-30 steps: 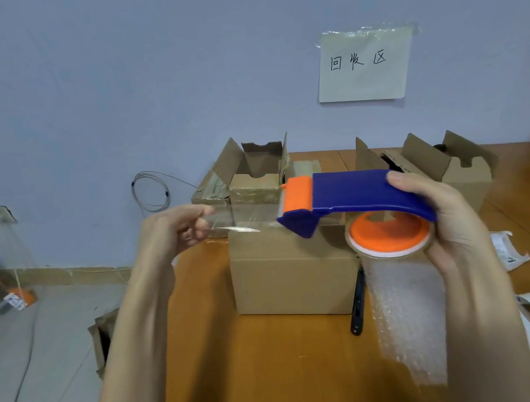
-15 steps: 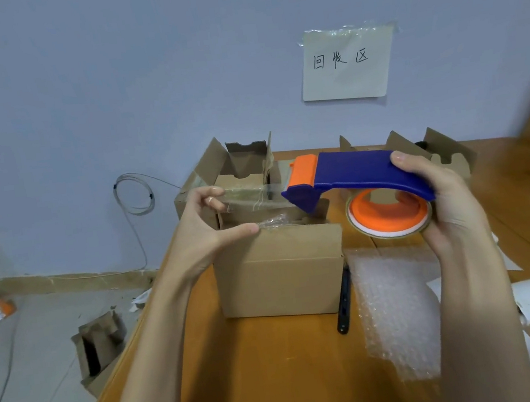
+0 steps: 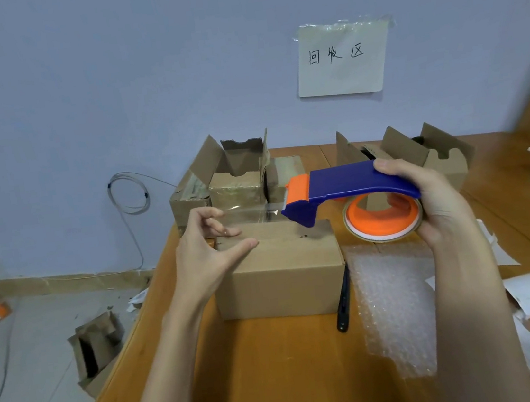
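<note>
**Change of state.** One second ago my left hand (image 3: pixel 209 252) was clear of the closed cardboard box (image 3: pixel 279 266), off its left side. It is now over the left end of the box top. My right hand (image 3: pixel 439 201) has kept the same grip, and the tape dispenser (image 3: pixel 348 179) remains above the box.

**Grip.**
- Right hand: fingers and thumb are wrapped round the blue handle. The dispenser's orange-capped mouth points left, just above the far part of the box top. The tape roll (image 3: pixel 384 219) on its orange core hangs under the handle, to the right of the box.
- Left hand: the curled index and middle fingertips hold the free end of the clear tape strip (image 3: pixel 252 214). The thumb is spread apart from them and lies over the near left part of the box top. The strip runs taut from these fingertips to the dispenser mouth, above the box top.

**Surface.** The box stands on a wooden table (image 3: pixel 280 377). A black utility knife (image 3: pixel 343 305) lies just beside its right face, next to a sheet of bubble wrap (image 3: pixel 393 315). Curled paper labels (image 3: pixel 529 297) lie further right. Two open cardboard boxes (image 3: pixel 237 177) stand at the far edge.

**Room.** A handwritten paper sign (image 3: pixel 341 59) is taped to the pale blue wall, and a coiled cable (image 3: pixel 128 193) hangs to the left. Torn cardboard (image 3: pixel 97 344) lies on the grey floor.
</note>
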Available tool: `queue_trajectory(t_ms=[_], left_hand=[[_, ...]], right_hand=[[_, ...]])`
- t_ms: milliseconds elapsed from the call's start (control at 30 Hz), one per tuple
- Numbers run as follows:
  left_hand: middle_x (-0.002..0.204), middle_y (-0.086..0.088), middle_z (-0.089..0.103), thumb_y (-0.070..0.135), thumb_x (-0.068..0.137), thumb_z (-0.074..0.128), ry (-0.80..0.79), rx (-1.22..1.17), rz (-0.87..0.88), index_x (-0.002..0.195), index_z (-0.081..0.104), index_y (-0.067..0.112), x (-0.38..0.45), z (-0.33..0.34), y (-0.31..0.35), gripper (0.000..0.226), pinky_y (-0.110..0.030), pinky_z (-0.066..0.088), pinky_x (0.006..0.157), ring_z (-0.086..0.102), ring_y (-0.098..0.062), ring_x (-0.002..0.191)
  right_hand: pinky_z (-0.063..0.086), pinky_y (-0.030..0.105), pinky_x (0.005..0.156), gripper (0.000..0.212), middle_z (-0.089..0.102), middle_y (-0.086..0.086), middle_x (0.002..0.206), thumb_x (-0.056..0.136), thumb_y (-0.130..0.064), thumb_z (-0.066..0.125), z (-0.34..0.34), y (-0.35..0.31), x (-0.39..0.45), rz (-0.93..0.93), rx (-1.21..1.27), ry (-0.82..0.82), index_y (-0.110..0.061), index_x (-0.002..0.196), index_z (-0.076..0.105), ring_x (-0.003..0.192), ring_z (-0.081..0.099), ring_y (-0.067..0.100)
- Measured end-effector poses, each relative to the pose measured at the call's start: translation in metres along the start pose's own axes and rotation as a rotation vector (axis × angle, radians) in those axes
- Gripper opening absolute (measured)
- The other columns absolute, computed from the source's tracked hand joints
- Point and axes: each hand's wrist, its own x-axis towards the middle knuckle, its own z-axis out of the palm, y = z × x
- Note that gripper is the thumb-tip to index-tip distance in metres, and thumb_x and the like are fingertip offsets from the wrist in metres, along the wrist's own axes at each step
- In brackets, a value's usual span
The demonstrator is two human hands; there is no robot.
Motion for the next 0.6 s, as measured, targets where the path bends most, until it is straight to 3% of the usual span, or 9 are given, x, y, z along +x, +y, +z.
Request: queue_trajectory(t_ms=[100,200,267,333,433,467,533,600], left_hand=[[0.080,0.017,0.057,0.055,0.051,0.078,0.064,0.018,-0.018,0.105,0.045,0.026,-0.003,0.003,-0.003,0.070,-0.029,0.044,0.090,0.065,0.002,0.095],[0.079,0.027,0.052,0.051,0.050,0.080,0.107,-0.014,-0.043,0.103,0.039,0.028,-0.003,0.007,-0.006,0.071,-0.033,0.043,0.091,0.066,-0.007,0.099],[0.078,0.027,0.047,0.047,0.050,0.083,0.117,-0.061,-0.060,0.103,0.036,0.026,-0.003,0.008,-0.010,0.073,-0.038,0.043,0.091,0.067,-0.012,0.099],[0.083,0.014,0.042,0.044,0.050,0.086,0.120,-0.102,-0.073,0.101,0.035,0.030,-0.002,0.008,-0.014,0.073,-0.043,0.045,0.092,0.067,-0.023,0.097],[0.086,0.004,0.036,0.041,0.052,0.089,0.106,-0.120,-0.068,0.100,0.035,0.032,-0.002,0.006,-0.015,0.072,-0.043,0.046,0.086,0.062,-0.036,0.099],[0.085,0.005,0.036,0.037,0.054,0.089,0.100,-0.129,-0.071,0.102,0.035,0.027,-0.003,0.005,-0.015,0.073,-0.038,0.044,0.083,0.064,-0.028,0.096],[0.082,0.005,0.037,0.020,0.060,0.089,0.074,-0.146,-0.080,0.105,0.034,0.015,-0.004,0.004,-0.008,0.071,-0.028,0.040,0.080,0.064,0.000,0.084],[0.085,-0.007,0.041,0.024,0.057,0.087,0.015,-0.161,-0.069,0.104,0.034,0.012,-0.004,0.000,-0.003,0.071,-0.027,0.041,0.083,0.066,0.005,0.086]], right_hand=[[0.045,0.015,0.049,0.006,0.063,-0.011,0.055,0.084,-0.022,0.066,0.002,0.005,0.006,0.044,-0.023,-0.016,-0.017,0.080,0.067,0.048,0.057,0.001],[0.045,0.017,0.051,0.008,0.064,-0.009,0.061,0.081,-0.023,0.070,0.010,0.010,0.012,0.087,-0.036,-0.036,-0.016,0.082,0.067,0.049,0.058,0.001],[0.046,0.018,0.049,0.028,0.065,-0.002,0.080,0.071,-0.026,0.078,0.015,0.013,0.016,0.109,-0.040,-0.062,-0.011,0.092,0.067,0.054,0.060,0.003],[0.047,0.018,0.047,0.046,0.064,0.004,0.091,0.063,-0.028,0.081,0.019,0.016,0.019,0.132,-0.060,-0.066,-0.008,0.101,0.066,0.058,0.063,0.005],[0.048,0.019,0.050,0.026,0.063,0.007,0.101,0.068,-0.027,0.080,0.022,0.017,0.023,0.125,-0.123,-0.069,-0.013,0.088,0.072,0.069,0.063,0.011],[0.049,0.020,0.051,0.024,0.063,0.007,0.103,0.068,-0.028,0.081,0.023,0.017,0.025,0.120,-0.142,-0.071,-0.015,0.086,0.073,0.071,0.064,0.013],[0.050,0.022,0.052,0.021,0.069,0.005,0.089,0.070,-0.027,0.080,0.025,0.014,0.027,0.122,-0.183,-0.088,-0.014,0.085,0.073,0.068,0.064,0.014],[0.050,0.022,0.053,0.011,0.069,0.002,0.072,0.075,-0.022,0.077,0.028,0.012,0.028,0.125,-0.214,-0.095,-0.014,0.081,0.072,0.060,0.063,0.013]])
